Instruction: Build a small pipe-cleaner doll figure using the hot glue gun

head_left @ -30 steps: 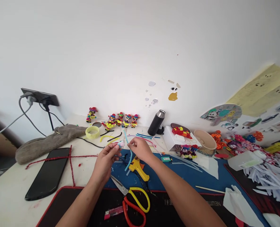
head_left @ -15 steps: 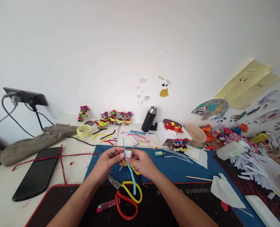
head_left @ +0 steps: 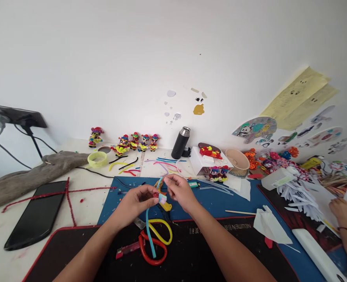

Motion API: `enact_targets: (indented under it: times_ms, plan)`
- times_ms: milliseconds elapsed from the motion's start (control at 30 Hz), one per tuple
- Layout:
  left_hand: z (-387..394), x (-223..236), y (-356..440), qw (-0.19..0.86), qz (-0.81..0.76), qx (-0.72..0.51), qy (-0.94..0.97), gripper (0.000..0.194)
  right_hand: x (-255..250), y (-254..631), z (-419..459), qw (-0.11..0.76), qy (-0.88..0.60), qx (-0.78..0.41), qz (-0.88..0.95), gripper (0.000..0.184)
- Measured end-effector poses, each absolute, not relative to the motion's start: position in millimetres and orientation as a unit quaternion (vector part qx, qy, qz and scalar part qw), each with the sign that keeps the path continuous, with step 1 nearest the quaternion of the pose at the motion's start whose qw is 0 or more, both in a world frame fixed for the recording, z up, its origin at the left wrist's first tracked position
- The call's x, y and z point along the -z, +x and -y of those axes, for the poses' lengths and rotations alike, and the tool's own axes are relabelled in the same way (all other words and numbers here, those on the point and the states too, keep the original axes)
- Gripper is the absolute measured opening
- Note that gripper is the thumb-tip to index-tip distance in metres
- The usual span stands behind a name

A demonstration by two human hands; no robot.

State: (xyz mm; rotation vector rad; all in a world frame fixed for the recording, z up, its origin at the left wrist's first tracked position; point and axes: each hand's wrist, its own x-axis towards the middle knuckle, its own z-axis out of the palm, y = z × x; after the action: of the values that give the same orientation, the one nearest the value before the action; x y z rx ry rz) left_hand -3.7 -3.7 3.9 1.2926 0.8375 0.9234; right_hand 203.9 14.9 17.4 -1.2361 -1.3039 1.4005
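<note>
Pinching a small bundle (head_left: 162, 198) of red, white and pale blue, the left hand (head_left: 141, 203) has its thumb and forefinger closed on it above the blue mat (head_left: 217, 206). The right hand (head_left: 180, 190) is just beside it, fingertips together at the upper end of a blue strip (head_left: 150, 235); the strip's lower end hangs across the scissors (head_left: 164, 232), in front of their red and yellow handles. The two hands are close but apart. Partly hidden behind them I can see a yellow glue gun (head_left: 167, 206), and a red cutter (head_left: 129, 249) lies left of the scissors on the black mat (head_left: 187, 260). Back by the wall stand bright little dolls (head_left: 144, 143), with a flask (head_left: 180, 145) tilted near a white box (head_left: 195, 162). Over at the far right, a co-worker's hand (head_left: 341, 211) rests near white paper strips (head_left: 297, 196).
</note>
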Motion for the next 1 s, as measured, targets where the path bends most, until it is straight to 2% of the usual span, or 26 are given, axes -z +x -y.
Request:
enact_targets:
  times_ms: [433, 700, 1000]
  plan:
    - [6, -12, -4, 0.587, -0.384, -0.391, 0.596, 0.025, -7, 190, -23, 0.386, -0.492, -0.531, 0.572, 0.042]
    - [7, -11, -4, 0.607, -0.374, -0.344, 0.611, 0.022, -9, 187, -21, 0.386, -0.468, -0.531, 0.591, 0.035]
    - [7, -13, -7, 0.619, -0.374, -0.315, 0.615, 0.023, -13, 186, -18, 0.38, -0.473, -0.522, 0.599, 0.036]
